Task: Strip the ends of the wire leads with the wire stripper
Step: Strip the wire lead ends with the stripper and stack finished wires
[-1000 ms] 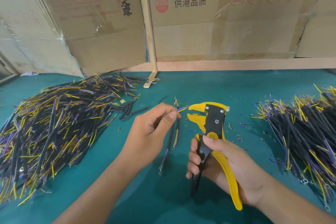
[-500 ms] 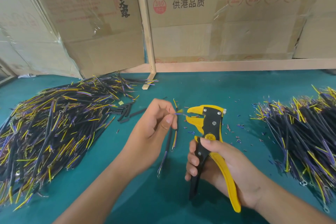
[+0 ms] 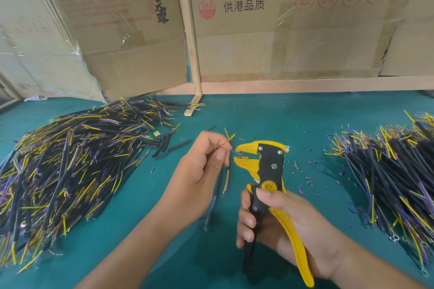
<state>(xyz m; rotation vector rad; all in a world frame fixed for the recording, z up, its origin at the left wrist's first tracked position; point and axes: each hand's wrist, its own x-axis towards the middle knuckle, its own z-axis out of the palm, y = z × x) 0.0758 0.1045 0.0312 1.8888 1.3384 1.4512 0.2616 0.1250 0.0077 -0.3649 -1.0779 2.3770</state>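
Pinching a wire lead, left hand feeds its tip into the wire stripper gripped by right hand.

We are reading "供港品质" in black on the right-hand carton, beside a red round stamp showing "360" over "PCS". We are making out black brush characters "天露" on the left-hand carton; its faint red print is staying too blurred for us.
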